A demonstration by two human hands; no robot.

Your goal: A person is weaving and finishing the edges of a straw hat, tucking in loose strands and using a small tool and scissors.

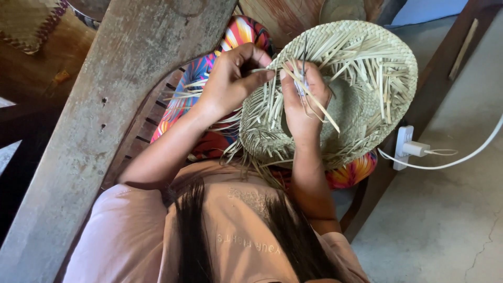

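Note:
A half-woven straw hat (367, 89) with many loose strip ends rests on my lap, its inside turned toward me. My left hand (233, 78) pinches loose straw strips (264, 71) at the hat's near-left rim. My right hand (303, 102) lies inside the hat, fingers closed on a thin dark tool (303, 78) and a strip that crosses my palm. The two hands almost touch at the fingertips.
A thick wooden beam (105, 120) runs diagonally at the left. A bright multicoloured cushion (241, 36) lies under the hat on a slatted wooden seat. A white plug adapter (404, 147) with a white cable (471, 152) sits at the right over the concrete floor (450, 220).

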